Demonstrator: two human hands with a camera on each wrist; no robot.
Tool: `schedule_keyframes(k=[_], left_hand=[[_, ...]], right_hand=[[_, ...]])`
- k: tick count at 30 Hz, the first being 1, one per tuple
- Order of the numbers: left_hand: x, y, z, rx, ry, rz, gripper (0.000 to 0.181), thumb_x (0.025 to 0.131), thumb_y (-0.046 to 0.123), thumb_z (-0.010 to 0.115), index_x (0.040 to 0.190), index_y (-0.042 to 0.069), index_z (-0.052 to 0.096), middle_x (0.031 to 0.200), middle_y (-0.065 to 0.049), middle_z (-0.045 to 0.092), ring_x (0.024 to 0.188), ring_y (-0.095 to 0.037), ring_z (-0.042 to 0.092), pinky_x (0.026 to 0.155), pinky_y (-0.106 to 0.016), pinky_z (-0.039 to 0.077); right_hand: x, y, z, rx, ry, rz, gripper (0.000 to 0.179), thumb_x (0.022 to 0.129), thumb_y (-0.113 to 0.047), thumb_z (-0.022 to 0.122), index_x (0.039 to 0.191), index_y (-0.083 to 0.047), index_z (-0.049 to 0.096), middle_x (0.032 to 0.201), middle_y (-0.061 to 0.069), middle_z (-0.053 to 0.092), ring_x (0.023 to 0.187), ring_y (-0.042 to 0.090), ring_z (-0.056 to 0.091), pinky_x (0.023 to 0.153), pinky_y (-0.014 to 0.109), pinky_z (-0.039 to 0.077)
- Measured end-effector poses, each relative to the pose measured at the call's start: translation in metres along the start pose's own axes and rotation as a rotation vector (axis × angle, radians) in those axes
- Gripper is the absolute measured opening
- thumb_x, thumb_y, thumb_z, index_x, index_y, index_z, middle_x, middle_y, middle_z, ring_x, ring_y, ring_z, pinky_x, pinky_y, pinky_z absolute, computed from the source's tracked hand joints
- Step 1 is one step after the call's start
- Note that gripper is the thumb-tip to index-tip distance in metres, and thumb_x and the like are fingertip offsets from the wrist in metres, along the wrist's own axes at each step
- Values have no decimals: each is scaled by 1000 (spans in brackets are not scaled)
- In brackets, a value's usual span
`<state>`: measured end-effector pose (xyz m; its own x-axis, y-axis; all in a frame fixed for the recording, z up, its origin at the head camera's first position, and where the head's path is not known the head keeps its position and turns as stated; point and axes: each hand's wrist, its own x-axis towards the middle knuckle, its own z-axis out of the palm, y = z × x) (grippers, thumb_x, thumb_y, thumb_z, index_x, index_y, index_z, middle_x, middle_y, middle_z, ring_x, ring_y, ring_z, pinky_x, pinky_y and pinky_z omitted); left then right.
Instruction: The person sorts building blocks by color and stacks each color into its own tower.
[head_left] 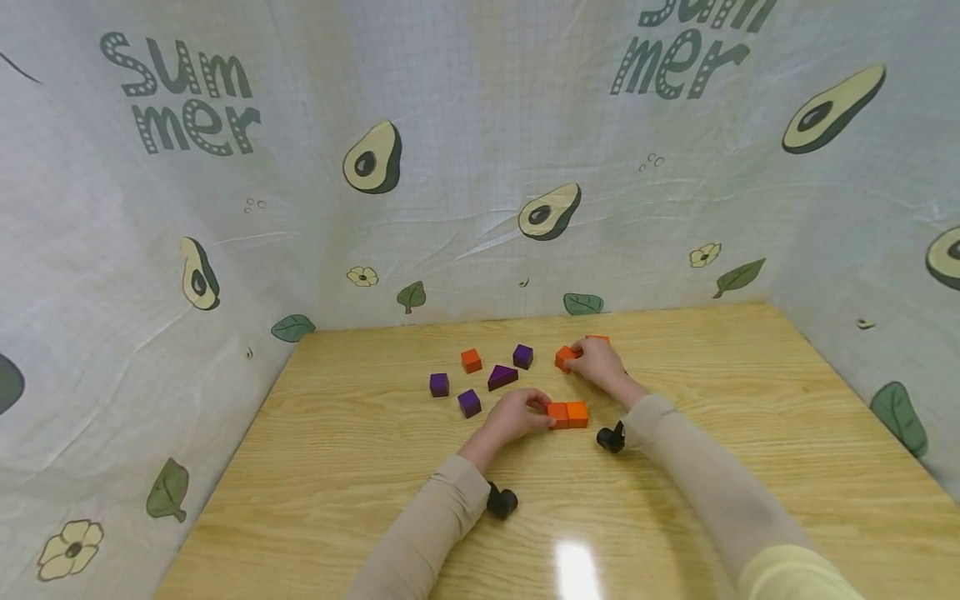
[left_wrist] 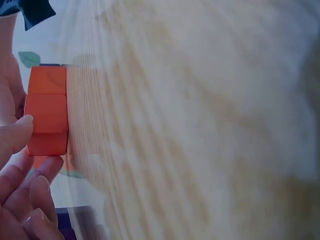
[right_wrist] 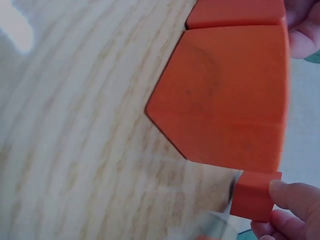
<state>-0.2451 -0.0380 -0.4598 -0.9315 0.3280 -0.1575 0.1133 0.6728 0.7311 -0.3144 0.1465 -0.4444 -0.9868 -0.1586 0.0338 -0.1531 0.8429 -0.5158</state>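
I see the left hand pinching the left end of a left-to-right row of two orange cubes. Beyond that row, apart from it, the right hand pinches a single orange cube, thumb against fingers.

On the table, a left cube stands against a right cube, with the left hand at the pair's left end. Behind the pair, a single cube sits between the fingers of the right hand; another block lies partly hidden behind that hand. Left of the pair, a triangular block has the leftmost cube to its left, the nearest cube front-left, the rear cube behind-left and a fourth cube behind-right. A curtain hangs behind the table.
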Motion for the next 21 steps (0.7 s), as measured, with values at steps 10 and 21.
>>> schedule_keyframes(k=[10,21], left_hand=[[-1,1,0,-3,2,17,27,78,29,73,102,18,65,95,6,65,88,-10,57,81,-29,44],[-2,2,1,12,11,18,27,79,29,72,103,18,64,96,5,65,89,-12,58,81,-30,44]], right_hand=[[-19,-7,-16,-3,15,-89,34,83,-18,65,109,4,64,107,19,64,95,33,58,82,44,45],[-47,-11,-30,26,-1,-253,31,80,-13,67,106,5,65,101,18,66,88,31,61,76,41,48]])
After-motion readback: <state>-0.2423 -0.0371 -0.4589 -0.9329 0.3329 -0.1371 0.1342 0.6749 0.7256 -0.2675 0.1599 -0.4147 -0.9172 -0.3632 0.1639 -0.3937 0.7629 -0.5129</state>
